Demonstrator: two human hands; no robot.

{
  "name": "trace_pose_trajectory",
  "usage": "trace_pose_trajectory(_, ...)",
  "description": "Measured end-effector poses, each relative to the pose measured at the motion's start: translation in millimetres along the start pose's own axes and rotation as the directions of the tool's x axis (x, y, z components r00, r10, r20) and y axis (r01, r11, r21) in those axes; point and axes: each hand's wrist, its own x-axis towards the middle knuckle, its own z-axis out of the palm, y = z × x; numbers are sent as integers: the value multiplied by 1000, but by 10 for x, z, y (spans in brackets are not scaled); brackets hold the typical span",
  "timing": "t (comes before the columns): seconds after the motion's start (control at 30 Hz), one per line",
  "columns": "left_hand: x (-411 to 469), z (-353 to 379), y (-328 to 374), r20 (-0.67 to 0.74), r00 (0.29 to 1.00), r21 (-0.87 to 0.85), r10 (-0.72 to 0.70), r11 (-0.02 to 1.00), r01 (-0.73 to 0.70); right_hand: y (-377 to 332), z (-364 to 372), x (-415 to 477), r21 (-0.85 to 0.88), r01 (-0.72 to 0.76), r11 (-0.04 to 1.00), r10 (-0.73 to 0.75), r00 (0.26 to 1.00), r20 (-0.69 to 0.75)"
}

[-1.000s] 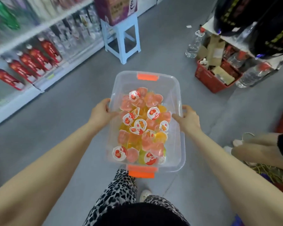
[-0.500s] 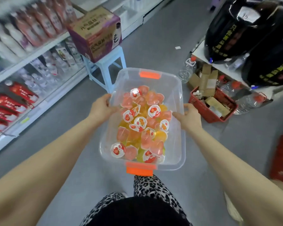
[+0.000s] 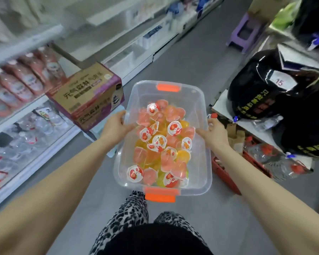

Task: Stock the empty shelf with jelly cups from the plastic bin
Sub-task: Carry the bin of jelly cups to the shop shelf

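I carry a clear plastic bin (image 3: 201, 100) with orange latches at its near and far ends, held level in front of me above the aisle floor. Several pink, orange and yellow jelly cups (image 3: 162, 142) with fruit-printed lids lie heaped inside it. My left hand (image 3: 114, 127) grips the bin's left rim, thumb inside the wall. On the opposite rim my right hand (image 3: 213, 134) holds on the same way. A white shelf (image 3: 118, 13) with bare-looking boards runs along the left side further ahead, blurred.
On the left, shelves carry red pouches (image 3: 22, 80) and clear bottles (image 3: 26, 137). A cardboard carton (image 3: 88, 96) sits on a stool close to my left hand. Right: black sacks (image 3: 261, 89), a red basket (image 3: 226, 173), water bottles (image 3: 284, 162). A purple stool (image 3: 247, 32) stands ahead.
I have walked forward along the aisle with the bin. The carton on the stool has come close beside my left hand; the red basket is now level with the bin. Both grips are unchanged.
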Motion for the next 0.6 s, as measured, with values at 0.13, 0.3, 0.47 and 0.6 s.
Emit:
trace_pose_trajectory(0.13, 1054, -61, 365, 5, 1000, 14, 31, 999, -31, -525, 28, 900, 0, -9, 1000, 9, 1000, -4)
trace_pose_trajectory(0.3, 2194, -103, 682, -62, 998, 19, 12, 1000, -11, -1123, 52, 2085, 33, 31, 999, -32, 998, 52)
trace_pose_trajectory(0.47, 3124, -64, 770, -208, 970, -57, -126, 992, 116, -1795, 221, 3446, -33, 200, 979, -189, 960, 207)
trace_pose_trajectory(0.6, 3615, -56, 737, -345, 894, -187, -287, 954, 234, -2443, 514, 4357, -77, 375, 924, -328, 880, 344)
